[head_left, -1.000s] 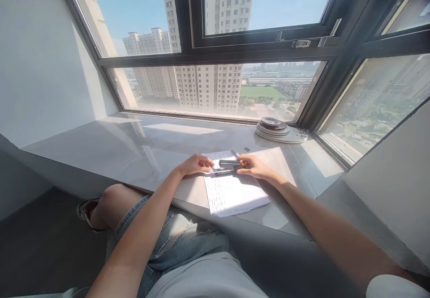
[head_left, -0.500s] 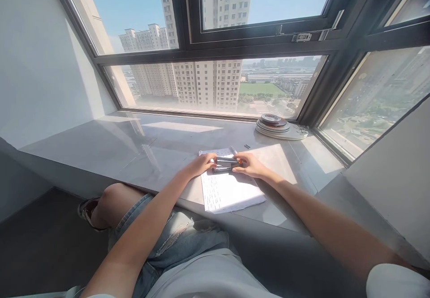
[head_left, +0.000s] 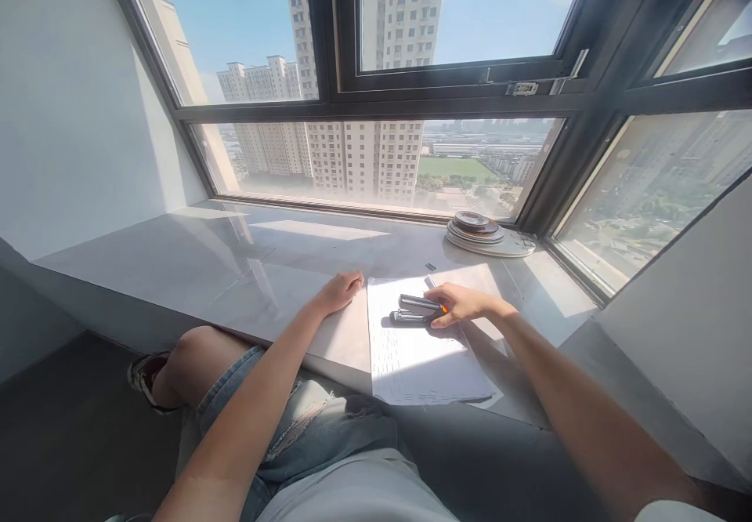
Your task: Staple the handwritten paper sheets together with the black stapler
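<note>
A dark stapler (head_left: 414, 308) with a silvery top lies over a stack of white paper sheets (head_left: 420, 369), its upper arm and base spread apart. My right hand (head_left: 464, 304) grips its right end, where a small orange spot shows by the fingers. My left hand (head_left: 341, 292) rests on the sill, just left of the sheets, apart from the stapler. Its fingers are curled closed and nothing shows in them. Rows of short printed or written marks run down the left part of the top sheet.
Small dark strips (head_left: 431, 266) lie on the pale windowsill (head_left: 294, 259) behind the sheets. Near the window corner stands a stack of round plate-like discs (head_left: 475, 232). The dark window frame (head_left: 376, 106) bounds the sill at the back, a white wall (head_left: 76, 114) at the left.
My left hand has let go of the stapler and moved left onto the sill. The stapler, held by my right hand, and the sheets have shifted right and nearer to me.
</note>
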